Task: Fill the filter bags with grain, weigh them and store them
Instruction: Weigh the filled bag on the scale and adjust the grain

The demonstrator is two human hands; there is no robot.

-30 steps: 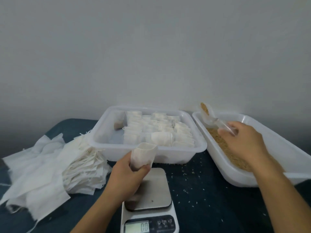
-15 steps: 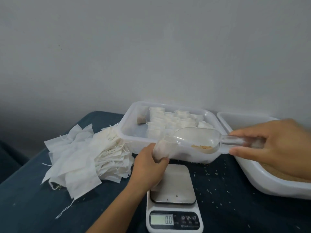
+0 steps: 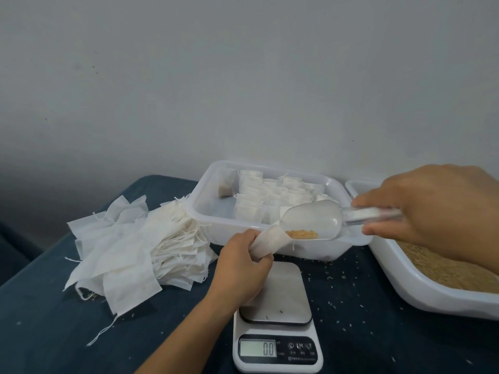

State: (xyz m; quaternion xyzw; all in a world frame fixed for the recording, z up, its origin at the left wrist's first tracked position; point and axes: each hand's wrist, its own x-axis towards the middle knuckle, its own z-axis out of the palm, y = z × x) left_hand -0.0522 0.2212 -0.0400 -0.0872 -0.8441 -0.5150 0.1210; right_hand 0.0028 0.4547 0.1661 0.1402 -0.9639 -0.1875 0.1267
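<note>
At the middle of the dark blue worktop [image 3: 54,333], the left hand [image 3: 243,268] grips a white paper filter bag [image 3: 270,241], fingers curled round its lower part, its open mouth tilted toward the right. Above the bag's mouth, the right hand [image 3: 432,211] pinches the handle of a clear plastic scoop [image 3: 313,220] between thumb and fingers; the scoop lies nearly level, its lip touching the bag's mouth, with a small heap of tan grain [image 3: 302,234] at that lip. Below the left hand stands a white digital kitchen scale [image 3: 278,344] with a steel platform, near the front edge; its display reads 0.0 and a few stray grains lie on the platform. Behind the scale, toward the rear edge, sits a translucent white rectangular plastic tub [image 3: 205,193] holding rows of filled white bags [image 3: 259,195] standing upright. At the right edge lies a white plastic tray [image 3: 405,282] holding loose tan grain. Toward the left edge, just beside the tub, rests a stack of flat empty white filter bags [image 3: 140,249] with trailing strings. Scattered grains dot the worktop between scale and tray.
</note>
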